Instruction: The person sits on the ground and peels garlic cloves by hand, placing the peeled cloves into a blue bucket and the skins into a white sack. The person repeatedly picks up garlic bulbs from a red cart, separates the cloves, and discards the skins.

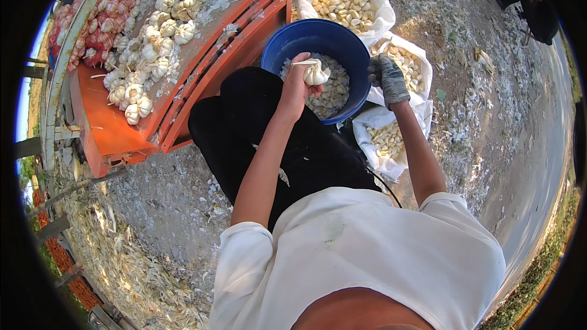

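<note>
My left hand (300, 85), bare, holds a white garlic bulb (316, 74) with its stem over a blue plastic tub (316, 32). Garlic cloves and papery skin (332, 94) lie in the tub. In a grey knitted glove, my right hand (389, 78) is at the tub's right rim, its fingers curled; whether they hold anything I cannot tell. Beside and partly below it is a white sack of garlic cloves (412, 73). Another sack of cloves (346, 9) stands behind the tub, and a third sack (385, 140) is under my right forearm.
An orange metal platform (112, 123) on the left bears many garlic bulbs (149, 50) and red net bags of garlic (114, 13). Garlic skins litter the ground (472, 101), with dry husks (133, 266) at lower left. Another person (534, 13) is at the far upper right.
</note>
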The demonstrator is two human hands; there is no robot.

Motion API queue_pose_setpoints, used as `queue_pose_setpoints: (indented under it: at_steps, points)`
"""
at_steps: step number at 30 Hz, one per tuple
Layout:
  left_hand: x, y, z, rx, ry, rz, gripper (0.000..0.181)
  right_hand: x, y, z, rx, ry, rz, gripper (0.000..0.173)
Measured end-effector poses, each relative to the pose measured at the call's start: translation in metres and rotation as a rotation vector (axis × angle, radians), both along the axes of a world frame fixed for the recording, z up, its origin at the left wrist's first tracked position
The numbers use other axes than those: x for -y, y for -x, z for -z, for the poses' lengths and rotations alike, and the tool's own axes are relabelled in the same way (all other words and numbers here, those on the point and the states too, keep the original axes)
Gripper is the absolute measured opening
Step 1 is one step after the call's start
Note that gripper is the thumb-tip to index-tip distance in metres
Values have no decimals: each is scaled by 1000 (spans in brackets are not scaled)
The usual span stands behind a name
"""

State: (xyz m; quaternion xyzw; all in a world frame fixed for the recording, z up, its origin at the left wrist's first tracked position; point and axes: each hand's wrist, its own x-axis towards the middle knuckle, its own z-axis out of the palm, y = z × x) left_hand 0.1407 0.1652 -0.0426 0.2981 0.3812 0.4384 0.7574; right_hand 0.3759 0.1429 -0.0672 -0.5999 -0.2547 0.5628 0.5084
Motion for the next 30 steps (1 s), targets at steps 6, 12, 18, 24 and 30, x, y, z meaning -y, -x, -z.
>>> queue_pose_setpoints:
  at_steps: [6, 12, 18, 24, 30]
  points:
    - [1, 1, 4, -102, -7, 6, 33, 7, 103, -13, 405, -269, -314, 24]
    - [7, 9, -2, -59, -12, -22, 31, 5, 119, -9, 676, -283, -273, 20]
    - [3, 13, -2, 214, 80, -47, 30, 10, 99, -10, -281, -25, -228, 21]
    - [-2, 14, 1, 190, 77, -9, 27, 14, 61, -38, -624, 153, -163, 35]
    - [0, 9, 2, 171, 72, -11, 26, 35, 3, -15, -449, 167, -130, 30]
